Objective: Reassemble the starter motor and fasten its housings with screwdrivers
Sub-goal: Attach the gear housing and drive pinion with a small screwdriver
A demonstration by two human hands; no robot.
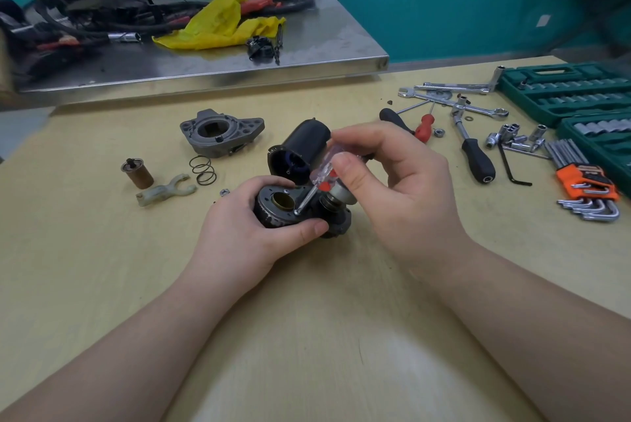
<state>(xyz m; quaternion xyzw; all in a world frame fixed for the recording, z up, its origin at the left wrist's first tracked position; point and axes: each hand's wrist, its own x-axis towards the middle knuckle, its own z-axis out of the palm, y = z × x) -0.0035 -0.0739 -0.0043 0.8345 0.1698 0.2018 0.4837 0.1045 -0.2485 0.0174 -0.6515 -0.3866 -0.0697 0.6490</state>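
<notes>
Left hand [254,227] cupping round dark housing [276,208], right hand [392,179] pinching clear-handled screwdriver [321,172]

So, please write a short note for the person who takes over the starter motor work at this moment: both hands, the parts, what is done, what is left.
Left hand grips the motor assembly on the table.
Right hand holds the clear-handled screwdriver, tip at a screw on the assembly's face.
Black cylindrical housing lies behind, not fitted.
Grey end housing, spring, plunger and fork lever lie loose to the left.
Done: assembly partly together. Left: finish this screw, fit the loose parts, fasten the housings.
</notes>
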